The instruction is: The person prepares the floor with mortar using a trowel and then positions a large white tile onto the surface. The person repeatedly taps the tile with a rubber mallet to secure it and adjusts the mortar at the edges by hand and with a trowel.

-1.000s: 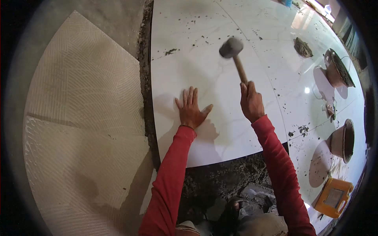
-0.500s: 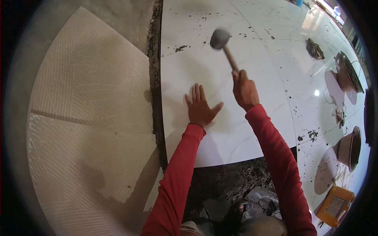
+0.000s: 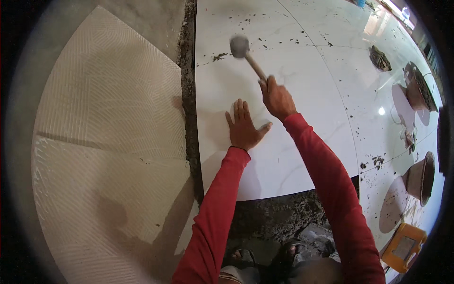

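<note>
A large glossy white floor tile (image 3: pixel 302 156) lies in front of me, its near edge bordering dark mortar. My left hand (image 3: pixel 245 127) rests flat on it with the fingers spread and nothing held. Wrapped around the wooden handle of a rubber mallet (image 3: pixel 256 66), my right hand (image 3: pixel 278 98) is to the right of and beyond the left one. The mallet's grey, round head points away to the far left, over the far part of the tile; I cannot tell whether it touches the surface.
Two tiles with ridged, combed adhesive (image 3: pixel 113 109) lie at left. Dark mortar (image 3: pixel 274 217) shows near my feet. On the laid tiles at right are a crumpled cloth (image 3: pixel 380 58), a far bucket (image 3: pixel 416 90), a near bucket (image 3: pixel 418 179) and a yellow box-shaped tool (image 3: pixel 403 247). Mortar crumbs are scattered about.
My right hand has swung the mallet leftward over the tile. The left hand stays flat in almost the same spot.
</note>
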{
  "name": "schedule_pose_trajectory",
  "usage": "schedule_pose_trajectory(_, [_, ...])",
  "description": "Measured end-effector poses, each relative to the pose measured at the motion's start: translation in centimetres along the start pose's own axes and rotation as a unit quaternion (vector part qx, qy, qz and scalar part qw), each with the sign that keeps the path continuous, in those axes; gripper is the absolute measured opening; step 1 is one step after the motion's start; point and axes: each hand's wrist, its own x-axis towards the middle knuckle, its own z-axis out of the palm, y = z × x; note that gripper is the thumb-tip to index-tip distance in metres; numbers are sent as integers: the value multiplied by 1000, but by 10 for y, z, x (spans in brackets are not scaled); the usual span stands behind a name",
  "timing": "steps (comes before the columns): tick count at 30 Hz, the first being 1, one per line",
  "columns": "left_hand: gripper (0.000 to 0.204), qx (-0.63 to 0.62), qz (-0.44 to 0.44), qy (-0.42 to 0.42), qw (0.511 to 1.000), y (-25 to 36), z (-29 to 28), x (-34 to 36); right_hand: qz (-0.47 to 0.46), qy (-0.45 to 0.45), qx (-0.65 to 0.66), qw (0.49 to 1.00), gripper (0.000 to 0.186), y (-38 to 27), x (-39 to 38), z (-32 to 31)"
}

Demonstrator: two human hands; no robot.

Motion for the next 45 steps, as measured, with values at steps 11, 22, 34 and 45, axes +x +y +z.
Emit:
schedule_pose_trajectory(11, [112,26,16,35,999,-10,3,-1,53,57,100,992,39,-11,9,-7])
schedule_pose_trajectory(22, [107,64,-21,-38,997,32,7,28,86,59,-33,994,32,85,2,-27])
schedule_pose_trajectory(34, [91,84,28,8,996,29,25,35,105,111,26,988,35,79,11,-56])
schedule_pose_trajectory(45, [88,49,38,-12,998,67,36,105,111,109,-45,987,37,135,19,-55])
